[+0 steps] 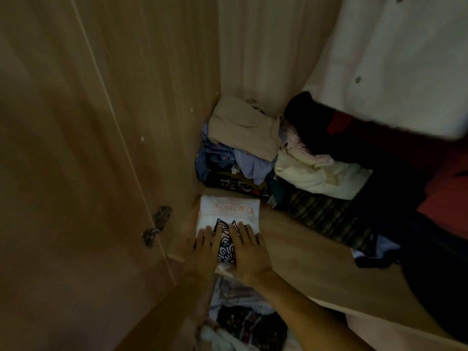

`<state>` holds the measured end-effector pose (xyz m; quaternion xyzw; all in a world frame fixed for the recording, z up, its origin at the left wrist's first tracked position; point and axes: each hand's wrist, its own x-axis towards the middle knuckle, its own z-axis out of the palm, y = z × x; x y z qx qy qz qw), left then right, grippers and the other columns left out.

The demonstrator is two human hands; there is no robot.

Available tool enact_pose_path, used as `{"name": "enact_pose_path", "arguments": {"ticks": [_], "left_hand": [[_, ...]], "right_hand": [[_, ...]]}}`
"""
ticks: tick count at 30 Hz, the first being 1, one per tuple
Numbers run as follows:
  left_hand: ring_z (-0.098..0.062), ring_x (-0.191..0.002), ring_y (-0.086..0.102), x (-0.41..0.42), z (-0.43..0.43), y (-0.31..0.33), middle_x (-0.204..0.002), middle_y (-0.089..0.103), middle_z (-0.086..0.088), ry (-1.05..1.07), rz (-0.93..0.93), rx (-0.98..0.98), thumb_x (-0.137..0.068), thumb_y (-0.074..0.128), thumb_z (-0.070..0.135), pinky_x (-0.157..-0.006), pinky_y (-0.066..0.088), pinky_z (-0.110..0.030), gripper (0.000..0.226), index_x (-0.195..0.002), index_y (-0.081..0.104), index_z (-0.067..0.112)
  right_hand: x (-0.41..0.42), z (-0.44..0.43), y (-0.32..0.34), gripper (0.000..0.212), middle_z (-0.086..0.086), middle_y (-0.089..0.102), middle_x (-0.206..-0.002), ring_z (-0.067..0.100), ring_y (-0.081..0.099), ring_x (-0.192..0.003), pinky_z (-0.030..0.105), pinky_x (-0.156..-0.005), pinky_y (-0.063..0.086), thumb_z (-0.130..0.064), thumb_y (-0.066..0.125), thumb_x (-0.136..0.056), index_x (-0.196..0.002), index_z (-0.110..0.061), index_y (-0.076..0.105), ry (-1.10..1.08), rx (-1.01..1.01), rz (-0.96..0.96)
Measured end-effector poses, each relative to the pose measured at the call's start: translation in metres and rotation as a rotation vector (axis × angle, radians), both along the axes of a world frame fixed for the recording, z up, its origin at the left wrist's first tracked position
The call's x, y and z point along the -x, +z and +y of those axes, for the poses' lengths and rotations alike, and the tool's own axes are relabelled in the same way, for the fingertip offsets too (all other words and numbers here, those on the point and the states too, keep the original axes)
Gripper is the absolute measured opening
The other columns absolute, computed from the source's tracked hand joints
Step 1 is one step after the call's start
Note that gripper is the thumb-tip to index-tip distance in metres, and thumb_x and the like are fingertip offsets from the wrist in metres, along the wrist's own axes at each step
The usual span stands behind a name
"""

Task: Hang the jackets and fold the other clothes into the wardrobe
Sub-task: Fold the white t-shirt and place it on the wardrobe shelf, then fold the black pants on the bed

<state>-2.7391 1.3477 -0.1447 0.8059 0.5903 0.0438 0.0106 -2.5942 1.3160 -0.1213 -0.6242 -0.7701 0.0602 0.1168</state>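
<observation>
A folded white shirt (229,211) with orange lettering and a black-and-white patterned print lies at the left front of the wooden wardrobe shelf (298,247). My left hand (203,249) and my right hand (247,252) both lie flat on its near end, fingers straight, pressing it down. Behind it sits a loose pile of clothes (243,150): beige, blue, lilac and cream pieces. A white buttoned jacket (395,62) hangs at the upper right.
The wardrobe door (76,160) stands open on the left, its metal hinge (157,225) close to my left hand. Dark and plaid garments (326,211) spread along the shelf's right side. More clothes (248,323) lie on the level below the shelf.
</observation>
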Motion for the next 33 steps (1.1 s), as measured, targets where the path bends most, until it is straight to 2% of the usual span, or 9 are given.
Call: {"name": "enact_pose_path", "arguments": {"ticks": [2,4,6,9,12,16,19,25,33], "left_hand": [[-0.034,-0.104,0.064,-0.007,0.008,0.022,-0.12,0.063,-0.02,0.04,0.06,0.005,-0.016,0.089,0.059,-0.076,0.054,-0.051,0.14,-0.136,0.032,0.012],[-0.034,-0.135,0.035,-0.015,0.006,0.043,-0.148,0.032,-0.022,0.057,0.053,0.03,-0.059,0.081,0.052,-0.105,0.033,-0.051,0.121,-0.149,0.01,0.014],[-0.029,-0.144,0.013,-0.02,-0.002,0.05,-0.156,0.013,-0.016,0.041,0.007,0.034,-0.084,0.058,0.043,-0.114,0.014,-0.044,0.091,-0.15,0.002,0.017],[-0.034,-0.131,0.04,-0.01,-0.028,0.056,-0.144,0.039,-0.02,0.032,-0.242,0.014,-0.082,0.045,0.029,-0.106,0.033,-0.042,0.067,-0.144,0.03,0.01],[-0.033,-0.11,0.058,0.008,-0.069,0.062,-0.123,0.059,-0.019,0.01,-0.396,-0.105,-0.084,0.037,0.028,-0.088,0.05,-0.039,0.053,-0.13,0.051,0.004],[-0.03,-0.099,0.061,0.029,-0.142,0.084,-0.11,0.065,-0.013,0.076,-0.354,-0.191,-0.088,0.042,0.038,-0.087,0.047,-0.035,0.04,-0.111,0.06,0.011],[-0.031,-0.101,0.055,0.045,-0.197,0.099,-0.107,0.062,-0.009,0.172,-0.261,-0.236,-0.089,0.042,0.04,-0.091,0.032,-0.039,0.03,-0.108,0.052,0.02],[-0.026,-0.122,0.048,0.085,-0.306,0.102,-0.126,0.057,-0.006,0.503,-0.266,-0.202,-0.094,0.038,0.047,-0.107,0.032,-0.045,0.047,-0.127,0.053,0.017],[-0.029,-0.119,0.052,0.127,-0.5,0.083,-0.128,0.057,-0.01,0.9,-0.379,-0.212,-0.091,0.032,0.054,-0.101,0.041,-0.045,0.062,-0.129,0.054,0.011]], "right_hand": [[0.003,0.011,0.004,0.107,0.019,0.03,-0.15,0.038,0.03,-0.138,0.055,-0.108,0.023,-0.064,0.069,-0.066,-0.148,-0.009,0.026,-0.008,-0.042,-0.026],[0.003,0.018,0.009,0.106,0.019,0.047,-0.14,0.038,0.047,-0.127,0.053,-0.103,0.03,-0.063,0.074,-0.054,-0.139,-0.009,0.043,0.002,-0.04,-0.009],[-0.001,0.016,0.015,0.097,0.017,0.034,-0.149,0.035,0.03,-0.138,0.049,-0.112,0.012,-0.057,0.061,-0.065,-0.147,-0.013,0.031,0.059,-0.12,0.046],[-0.005,0.008,0.027,0.078,0.012,0.022,-0.155,0.028,0.016,-0.144,0.041,-0.117,0.002,-0.046,0.035,-0.079,-0.149,-0.015,0.023,0.078,-0.148,0.197],[-0.001,-0.014,0.032,0.066,0.009,0.033,-0.151,0.025,0.024,-0.141,0.044,-0.117,0.017,-0.038,0.028,-0.083,-0.144,-0.014,0.035,0.123,-0.178,0.308],[0.007,-0.052,0.026,0.046,0.012,0.051,-0.138,0.028,0.042,-0.132,0.046,-0.107,0.036,-0.03,0.048,-0.091,-0.131,-0.009,0.054,0.181,-0.215,0.427],[0.024,-0.085,0.036,0.049,0.008,0.055,-0.134,0.024,0.046,-0.128,0.04,-0.104,0.04,-0.042,0.04,-0.095,-0.128,-0.011,0.057,0.265,-0.168,0.503],[0.078,-0.155,0.057,0.046,0.005,0.062,-0.124,0.017,0.056,-0.115,0.032,-0.097,0.047,-0.043,0.039,-0.095,-0.122,-0.012,0.061,0.52,-0.093,0.579],[0.168,-0.293,0.051,0.038,-0.001,0.067,-0.115,0.013,0.059,-0.107,0.029,-0.098,0.042,-0.036,0.04,-0.095,-0.114,-0.017,0.067,0.914,-0.038,0.53]]}}
